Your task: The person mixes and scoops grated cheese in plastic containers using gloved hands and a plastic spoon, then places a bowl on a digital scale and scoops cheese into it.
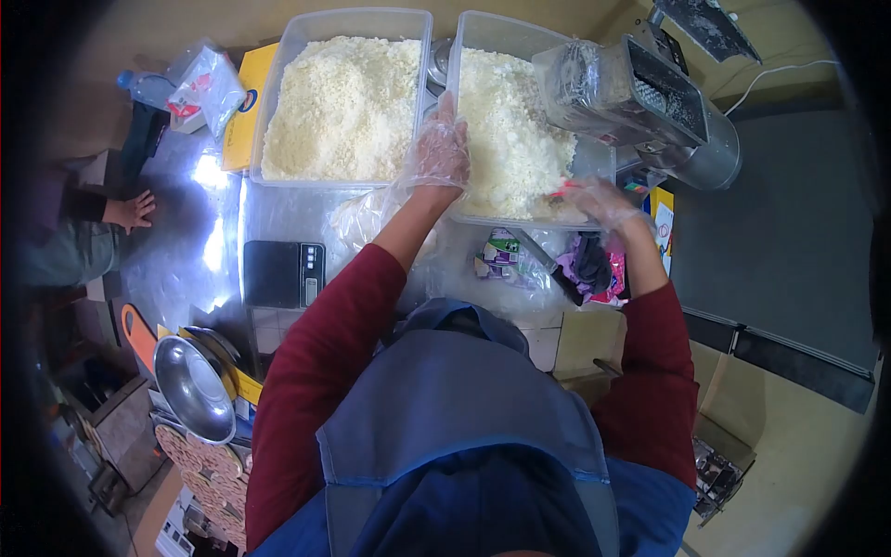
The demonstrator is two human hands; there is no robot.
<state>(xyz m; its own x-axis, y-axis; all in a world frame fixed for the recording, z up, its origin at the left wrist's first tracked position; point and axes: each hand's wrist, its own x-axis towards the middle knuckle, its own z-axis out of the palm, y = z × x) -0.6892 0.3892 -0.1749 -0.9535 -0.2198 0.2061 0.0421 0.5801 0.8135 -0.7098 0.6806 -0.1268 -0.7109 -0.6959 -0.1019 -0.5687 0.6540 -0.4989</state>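
Note:
My left hand (441,151), in a clear plastic glove, lies with fingers stretched along the left rim of the right-hand plastic tub (497,30). Heaped in that tub is a pale, crumbly grated food (509,139), perhaps cheese. My right hand (601,201), gloved the same way, is low over the tub's near right corner. Its fingers are closed around a small red tool (562,188), mostly hidden, of a kind I cannot make out. To the left stands a second clear tub (267,116) full of the same grated food (348,107).
A metal grating machine (664,97) overhangs the right tub. A black kitchen scale (278,274), plastic bag (367,218) and packets (501,251) lie nearer me. Metal bowl (195,390) stands at left. Another person's hand (130,212) rests by the table's left end.

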